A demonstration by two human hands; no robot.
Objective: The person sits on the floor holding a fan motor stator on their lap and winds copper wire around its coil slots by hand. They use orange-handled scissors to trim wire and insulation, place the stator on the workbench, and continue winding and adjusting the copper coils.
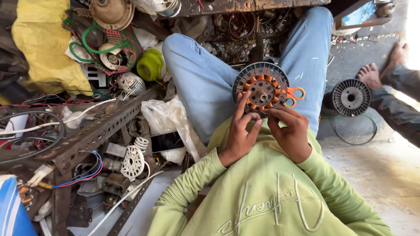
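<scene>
Partly behind both hands' grasping fingers [239, 114], a round motor stator [261, 88], orange scissors [292, 95] half-hidden beneath.

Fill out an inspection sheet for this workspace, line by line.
Surface: concrete floor; the person sits on it, work resting on the lap in jeans.
Job's things: round motor stator with copper windings; orange-handled scissors lie beside it.
Clutter: perforated metal angle frame, white plastic fan part, lime-green part, yellow cloth.
Grippers: left hand and right hand both finger the stator's lower edge.
Cables: black cable loop, red and blue wires, green ring.
Surroundings: empty wire spool; another person's bare foot.
</scene>
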